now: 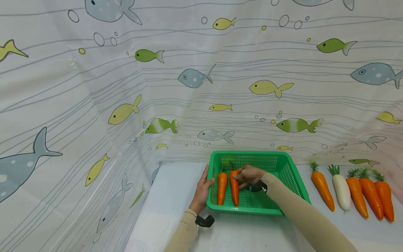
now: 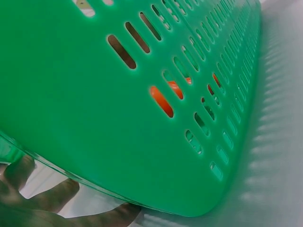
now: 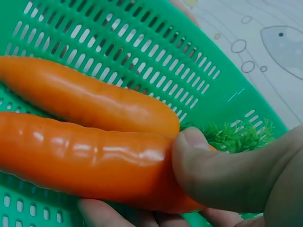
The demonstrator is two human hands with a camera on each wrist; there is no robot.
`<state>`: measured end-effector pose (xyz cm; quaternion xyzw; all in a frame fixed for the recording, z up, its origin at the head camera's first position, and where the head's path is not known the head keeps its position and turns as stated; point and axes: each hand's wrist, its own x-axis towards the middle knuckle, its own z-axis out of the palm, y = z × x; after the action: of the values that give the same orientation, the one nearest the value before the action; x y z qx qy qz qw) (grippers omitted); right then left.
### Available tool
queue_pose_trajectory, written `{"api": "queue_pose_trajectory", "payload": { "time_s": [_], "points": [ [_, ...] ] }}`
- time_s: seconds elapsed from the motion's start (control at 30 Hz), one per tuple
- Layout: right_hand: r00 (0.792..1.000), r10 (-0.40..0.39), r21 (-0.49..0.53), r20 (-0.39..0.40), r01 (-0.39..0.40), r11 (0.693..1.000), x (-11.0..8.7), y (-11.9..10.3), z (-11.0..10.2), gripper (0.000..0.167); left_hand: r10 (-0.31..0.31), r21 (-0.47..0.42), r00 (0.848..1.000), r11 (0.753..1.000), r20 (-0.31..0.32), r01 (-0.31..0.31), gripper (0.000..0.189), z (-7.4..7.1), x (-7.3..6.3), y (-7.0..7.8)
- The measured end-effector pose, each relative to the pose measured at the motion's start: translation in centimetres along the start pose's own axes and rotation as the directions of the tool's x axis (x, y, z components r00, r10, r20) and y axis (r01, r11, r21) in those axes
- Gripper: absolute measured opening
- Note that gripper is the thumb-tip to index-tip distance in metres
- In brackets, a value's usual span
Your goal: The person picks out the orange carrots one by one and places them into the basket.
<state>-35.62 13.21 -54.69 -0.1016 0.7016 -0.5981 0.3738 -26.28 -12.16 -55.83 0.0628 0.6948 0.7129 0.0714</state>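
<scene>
A green perforated plastic basket stands on the white table. My right hand reaches inside and pinches an orange carrot near its leafy end. In the right wrist view the thumb lies on top of this carrot, with fingers underneath. Beside it, to the left, a second carrot lies in the basket, tip toward the front. Outside the basket's left side, my left hand rests with fairly straight fingers against the rim. The left wrist view shows its fingertips at the edge of the green wall.
Right of the basket lie a carrot, a white radish and further carrots in a row on the table. A fish-patterned sheet hangs behind and on the left.
</scene>
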Motion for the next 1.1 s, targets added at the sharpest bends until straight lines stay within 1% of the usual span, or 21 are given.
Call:
{"api": "queue_pose_trajectory", "payload": {
  "time_s": [0.13,0.3,0.47,0.63,0.77,0.9,0.97,1.1],
  "points": [
    [1.0,0.017,0.022,-0.023,-0.016,1.0,0.1,0.1,0.2,0.069,-0.001,0.005,1.0,1.0,0.0,0.001,0.068,0.0,0.1,-0.1],
    [0.999,0.024,0.008,-0.047,-0.024,1.0,0.1,0.1,0.5,0.07,0.005,0.014,1.0,1.0,0.002,-0.005,0.068,0.0,0.1,-0.2],
    [0.997,0.025,-0.02,-0.069,-0.026,0.999,-0.2,0.0,0.8,0.065,-0.003,0.006,1.0,1.0,0.004,0.003,0.068,0.0,0.0,-0.1],
    [0.996,0.002,-0.064,-0.084,-0.008,0.998,-0.3,-0.1,1.2,0.051,0.001,0.011,1.0,1.0,0.006,-0.001,0.068,0.0,0.0,-0.1],
    [0.993,-0.012,-0.121,-0.12,-0.002,0.993,-0.3,-0.1,1.4,0.044,0.007,0.008,1.0,1.0,0.011,-0.007,0.068,0.0,0.1,-0.1],
    [0.985,-0.019,-0.172,-0.17,-0.011,0.985,-0.4,0.0,1.4,0.045,0.01,0.004,1.0,1.0,0.013,-0.01,0.068,0.0,0.1,-0.1],
    [0.98,-0.013,-0.175,-0.199,-0.022,0.984,-0.4,0.1,1.3,0.047,0.006,-0.003,1.0,1.0,0.012,-0.006,0.068,0.0,0.1,0.0],
    [0.977,-0.003,-0.183,-0.211,-0.037,0.983,-0.4,0.2,1.2,0.051,0.002,-0.012,1.0,1.0,0.011,-0.002,0.067,0.1,0.2,-0.1]
  ]
}}
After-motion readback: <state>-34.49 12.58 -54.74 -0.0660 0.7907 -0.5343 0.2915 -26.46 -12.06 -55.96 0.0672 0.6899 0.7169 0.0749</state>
